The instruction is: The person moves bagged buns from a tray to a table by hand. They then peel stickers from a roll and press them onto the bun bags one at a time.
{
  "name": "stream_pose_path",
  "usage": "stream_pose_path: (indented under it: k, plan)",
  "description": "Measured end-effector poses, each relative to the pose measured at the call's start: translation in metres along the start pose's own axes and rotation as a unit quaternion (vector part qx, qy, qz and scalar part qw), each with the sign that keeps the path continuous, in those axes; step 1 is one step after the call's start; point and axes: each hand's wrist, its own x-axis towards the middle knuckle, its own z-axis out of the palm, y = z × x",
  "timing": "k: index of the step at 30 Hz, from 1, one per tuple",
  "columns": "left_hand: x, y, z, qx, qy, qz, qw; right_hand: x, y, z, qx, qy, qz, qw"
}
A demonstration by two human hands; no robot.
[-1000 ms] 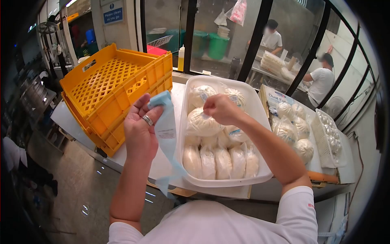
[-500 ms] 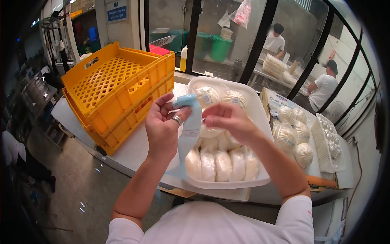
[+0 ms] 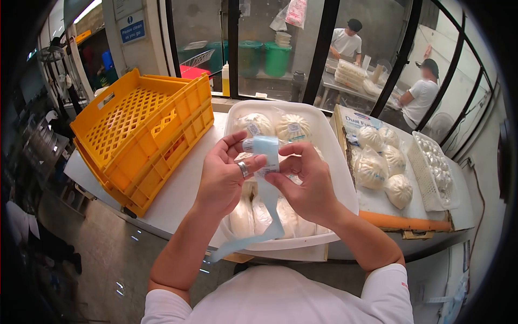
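My left hand (image 3: 226, 170), a ring on its thumb, is closed on a light-blue roll of stickers (image 3: 265, 147) above the tray. A long loose tail of backing strip (image 3: 270, 229) hangs from it and curls toward the table's front edge. My right hand (image 3: 305, 181) pinches at the printed sticker on the roll's right side. Below both hands is a white tray (image 3: 348, 189) of plastic-wrapped buns. Two round pleated buns, one of them a bun (image 3: 293, 128) with a square sticker, sit at its back. Longer wrapped buns (image 3: 241, 217) fill the front; my hands hide the middle.
Stacked yellow crates (image 3: 145, 146) stand left of the tray. On the right, wrapped buns (image 3: 372, 167) lie on a board beside a white perforated basket (image 3: 426, 178) of small wrapped pieces. Behind the glass, two people work near a co-worker's table (image 3: 345, 89).
My right hand has come back from over the tray to the sticker roll and now pinches at it. The view has shifted slightly to the right. The strip's tail has swung outward.
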Motion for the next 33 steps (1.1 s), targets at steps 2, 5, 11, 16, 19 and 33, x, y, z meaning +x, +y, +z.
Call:
stream_pose_path:
  k: [2, 5, 11, 16, 19, 33]
  plan:
    - [0.0, -0.004, -0.002, 0.005, -0.01, -0.007, 1.0, -0.001, -0.002, -0.004, -0.027, 0.004, -0.04, 0.999]
    - [0.001, -0.009, -0.003, -0.037, -0.02, -0.038, 0.998, 0.0, -0.001, -0.008, -0.082, 0.011, -0.125, 0.989]
    - [0.003, -0.013, -0.002, -0.062, -0.016, -0.067, 0.996, 0.004, 0.008, -0.015, -0.119, -0.011, -0.171, 0.978]
    - [0.004, -0.02, -0.004, -0.035, -0.009, -0.075, 0.996, 0.004, 0.008, -0.014, -0.14, -0.023, -0.219, 0.965]
    - [0.003, -0.02, 0.0, -0.035, 0.002, -0.101, 0.994, 0.001, 0.006, -0.015, -0.179, -0.047, -0.202, 0.962]
    - [0.008, -0.005, -0.025, -0.005, 0.116, 0.091, 0.989, 0.028, -0.01, -0.061, -0.113, 0.087, -0.104, 0.984]
